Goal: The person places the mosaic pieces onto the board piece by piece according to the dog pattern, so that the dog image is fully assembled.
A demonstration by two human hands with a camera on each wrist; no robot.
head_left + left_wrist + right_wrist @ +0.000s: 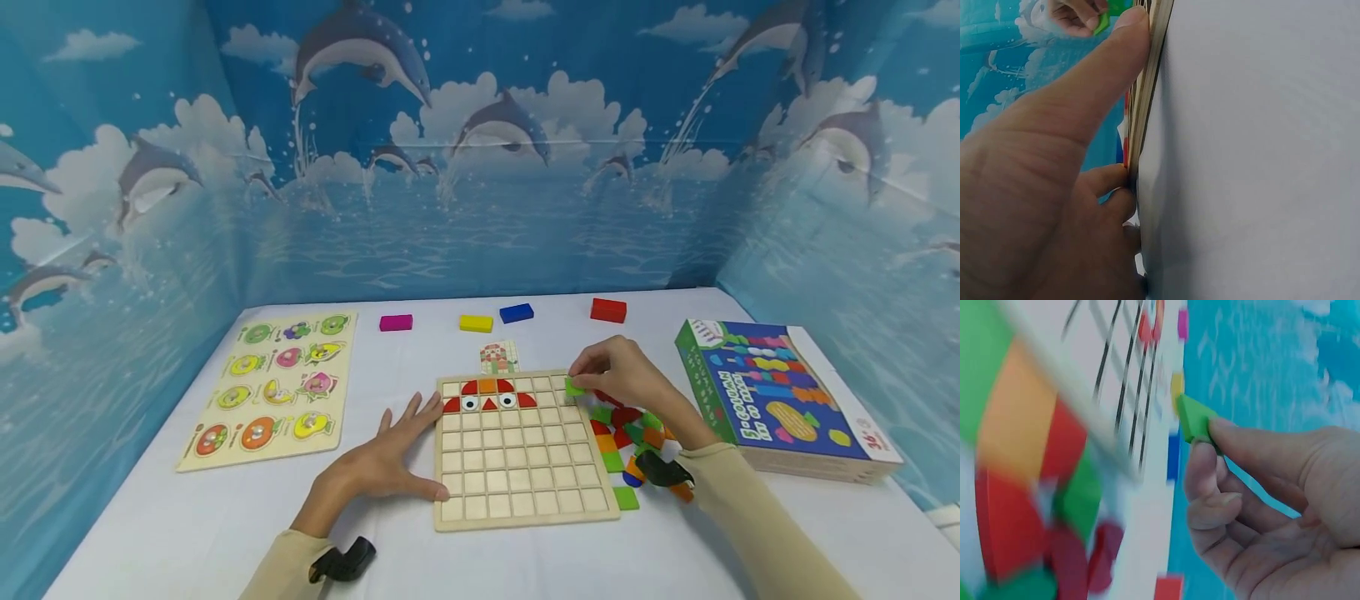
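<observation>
A wooden grid board (510, 483) lies flat on the white table, with red, orange and eye-patterned tiles (489, 393) set in its upper rows. My right hand (626, 375) pinches a green tile (1194, 419) between thumb and fingertips, over the board's upper right corner. At the board's left side my left hand (386, 458) is spread, its thumb and fingertips touching the edge; the left wrist view shows the thumb (1110, 69) on the rim. Loose coloured tiles (630, 433) lie heaped along the board's right side, partly hidden by the right forearm.
A small pattern card (498, 357) lies behind the board. Magenta (396, 322), yellow (476, 323), blue (517, 313) and red (608, 310) blocks stand along the back. On the left is a fruit puzzle board (292, 383); on the right, a toy box (787, 400).
</observation>
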